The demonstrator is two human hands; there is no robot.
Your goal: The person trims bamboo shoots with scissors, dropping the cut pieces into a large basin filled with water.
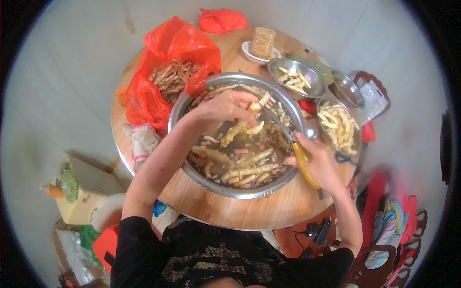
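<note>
Over a large metal basin (242, 196) of cloudy water and cut root pieces, my left hand (230, 109) grips a pale yellow root (236, 132) with a knobbly shape. Yellow-handled scissors (303, 165) are in my right hand (318, 161), at the basin's right rim. Their blades reach up and left to the top end of the root, near my left fingertips. More long pale roots and pink-tipped pieces (242, 151) float below both hands.
A red plastic bag (163, 43) of brown roots stands left of the basin. To the right are a metal bowl (314, 86) and a plate of peeled roots (340, 127). Behind, a white bowl (249, 54) holds a stacked package. A cloth (144, 141) lies at the left table edge.
</note>
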